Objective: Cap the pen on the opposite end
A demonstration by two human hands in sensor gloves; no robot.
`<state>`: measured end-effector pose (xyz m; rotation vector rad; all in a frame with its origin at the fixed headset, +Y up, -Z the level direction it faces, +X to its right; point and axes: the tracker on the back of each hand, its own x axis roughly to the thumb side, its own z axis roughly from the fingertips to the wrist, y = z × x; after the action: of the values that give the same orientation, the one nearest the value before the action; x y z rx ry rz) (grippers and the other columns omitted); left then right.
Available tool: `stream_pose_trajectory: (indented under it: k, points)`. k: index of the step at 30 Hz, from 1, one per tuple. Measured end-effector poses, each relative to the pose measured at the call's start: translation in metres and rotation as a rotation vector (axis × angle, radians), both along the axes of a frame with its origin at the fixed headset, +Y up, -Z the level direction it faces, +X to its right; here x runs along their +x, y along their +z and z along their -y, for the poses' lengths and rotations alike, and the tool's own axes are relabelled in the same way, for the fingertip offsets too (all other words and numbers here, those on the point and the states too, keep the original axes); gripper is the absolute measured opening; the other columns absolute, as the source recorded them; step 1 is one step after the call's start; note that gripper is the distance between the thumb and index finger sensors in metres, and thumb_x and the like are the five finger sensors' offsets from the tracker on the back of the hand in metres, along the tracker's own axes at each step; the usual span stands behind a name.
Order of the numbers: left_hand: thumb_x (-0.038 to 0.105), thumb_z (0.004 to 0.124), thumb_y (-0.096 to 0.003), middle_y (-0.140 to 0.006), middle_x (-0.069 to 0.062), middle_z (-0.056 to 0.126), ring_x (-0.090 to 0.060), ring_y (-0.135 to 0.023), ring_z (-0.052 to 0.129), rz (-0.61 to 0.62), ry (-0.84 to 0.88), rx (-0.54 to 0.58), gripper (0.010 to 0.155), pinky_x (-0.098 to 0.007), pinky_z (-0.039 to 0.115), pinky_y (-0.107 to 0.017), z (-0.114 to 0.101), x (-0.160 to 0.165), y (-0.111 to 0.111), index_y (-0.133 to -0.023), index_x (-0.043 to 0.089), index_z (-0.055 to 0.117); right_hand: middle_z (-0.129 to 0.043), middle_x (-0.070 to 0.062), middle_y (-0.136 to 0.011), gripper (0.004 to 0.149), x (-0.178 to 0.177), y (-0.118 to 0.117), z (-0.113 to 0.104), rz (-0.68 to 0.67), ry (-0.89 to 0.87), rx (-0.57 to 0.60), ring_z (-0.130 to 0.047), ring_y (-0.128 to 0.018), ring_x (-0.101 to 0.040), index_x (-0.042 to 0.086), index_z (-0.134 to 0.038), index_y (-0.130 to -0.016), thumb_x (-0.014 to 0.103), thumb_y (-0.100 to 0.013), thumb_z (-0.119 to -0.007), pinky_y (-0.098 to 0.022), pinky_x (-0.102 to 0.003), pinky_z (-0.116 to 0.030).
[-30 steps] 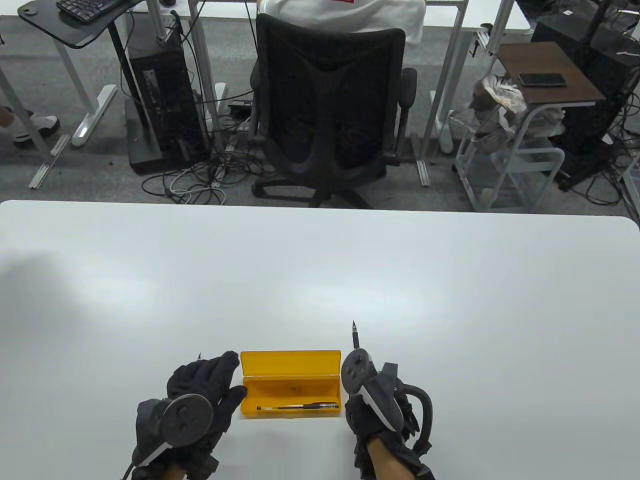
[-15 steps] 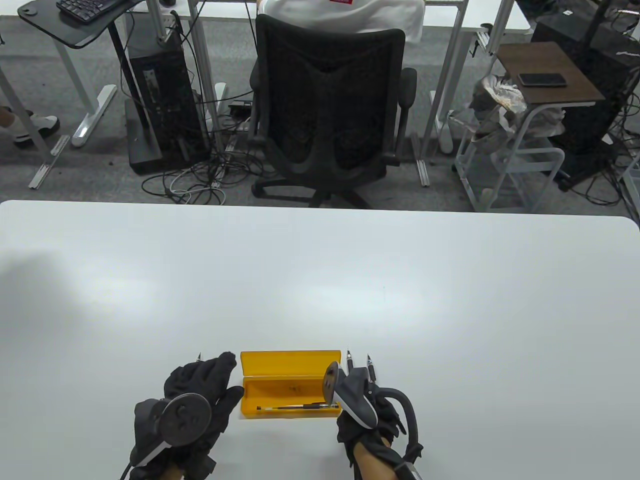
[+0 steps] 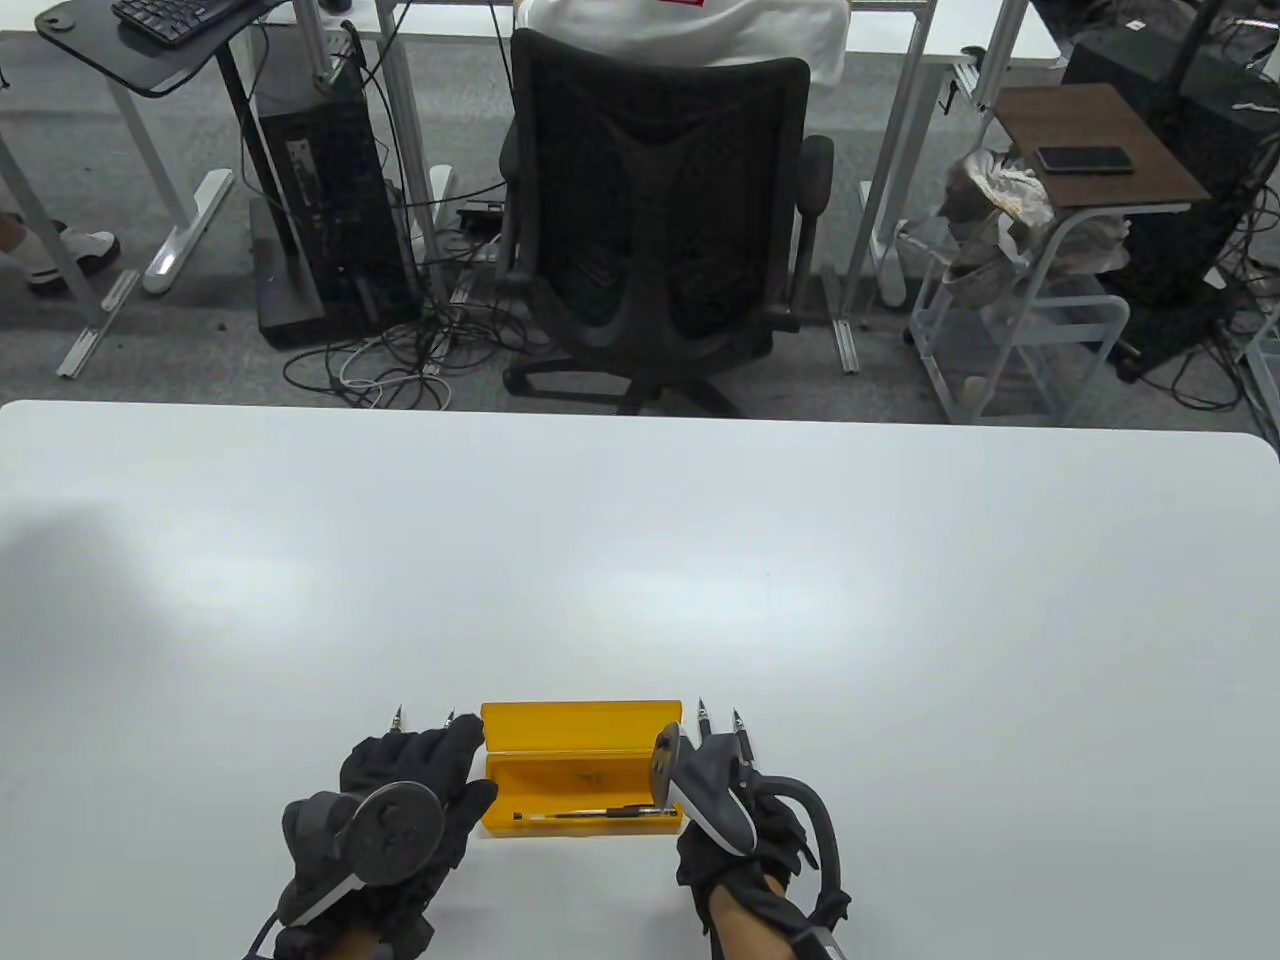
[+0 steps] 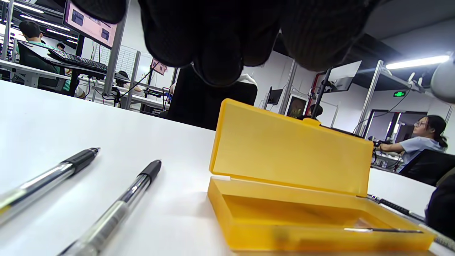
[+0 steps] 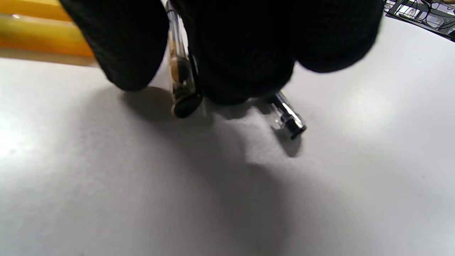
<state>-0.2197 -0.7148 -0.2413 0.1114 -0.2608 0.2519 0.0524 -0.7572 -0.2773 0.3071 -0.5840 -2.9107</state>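
An open yellow pen case point(image 3: 578, 742) lies near the table's front edge, with one pen point(image 3: 600, 813) inside. My left hand point(image 3: 455, 765) lies open and flat left of the case, over two pens whose tips point(image 3: 398, 714) point(image 3: 449, 718) stick out beyond it. In the left wrist view both pens point(image 4: 46, 177) point(image 4: 131, 192) lie free on the table under my fingers point(image 4: 220, 42). My right hand point(image 3: 760, 820) is right of the case over two pens point(image 3: 701, 722) point(image 3: 740, 737). In the right wrist view one pen point(image 5: 183, 96) runs between thumb and fingers point(image 5: 241, 53); the other point(image 5: 289, 122) lies beside it.
The white table point(image 3: 700, 560) stretches far and to both sides. A black office chair point(image 3: 660, 220) stands beyond its far edge, with desks, a computer tower point(image 3: 320, 200) and a side cart point(image 3: 1090, 170) further off.
My right hand brought its pen down from pointing away and laid it beside the other pen, right of the case. My left hand shifted slightly right, showing a second pen tip.
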Motion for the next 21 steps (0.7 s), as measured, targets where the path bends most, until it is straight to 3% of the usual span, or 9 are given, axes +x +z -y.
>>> stream_pose_trajectory:
  k: [6, 10, 14, 21]
  points:
    - [0.043, 0.081, -0.0514, -0.094, -0.016, 0.085, -0.040, -0.084, 0.076, 0.011, -0.097, -0.008, 0.062, -0.071, 0.047, -0.069, 0.007, 0.010, -0.007, -0.107, 0.017, 0.068, -0.099, -0.013, -0.068, 0.065, -0.001, 0.000, -0.004, -0.007, 0.022, 0.035, -0.099, -0.034, -0.016, 0.006, -0.079, -0.094, 0.041, -0.040, -0.090, -0.031, -0.041, -0.086]
    - [0.044, 0.081, -0.0513, -0.095, -0.016, 0.083, -0.040, -0.086, 0.074, 0.025, -0.208, -0.033, 0.064, -0.071, 0.046, -0.070, 0.017, 0.020, -0.013, -0.109, 0.021, 0.065, -0.099, -0.012, -0.067, 0.063, -0.004, 0.002, -0.017, -0.030, 0.011, 0.128, -0.099, -0.034, -0.016, 0.008, -0.080, -0.093, 0.041, -0.041, -0.089, -0.032, -0.041, -0.086]
    - [0.046, 0.081, -0.0508, -0.100, -0.017, 0.078, -0.041, -0.089, 0.069, 0.034, -0.344, -0.079, 0.066, -0.072, 0.044, -0.070, 0.030, 0.032, -0.016, -0.110, 0.023, 0.063, -0.101, -0.008, -0.063, 0.057, -0.011, 0.003, -0.026, -0.082, -0.071, 0.233, -0.099, -0.033, -0.015, 0.012, -0.084, -0.089, 0.042, -0.040, -0.089, -0.031, -0.040, -0.086]
    - [0.047, 0.080, -0.0507, -0.102, -0.018, 0.076, -0.042, -0.091, 0.067, 0.043, -0.425, -0.131, 0.068, -0.072, 0.043, -0.071, 0.043, 0.038, -0.018, -0.111, 0.023, 0.061, -0.101, -0.006, -0.063, 0.049, -0.029, 0.007, -0.036, -0.210, -0.206, 0.335, -0.099, -0.034, -0.015, 0.018, -0.089, -0.083, 0.042, -0.041, -0.086, -0.033, -0.040, -0.086]
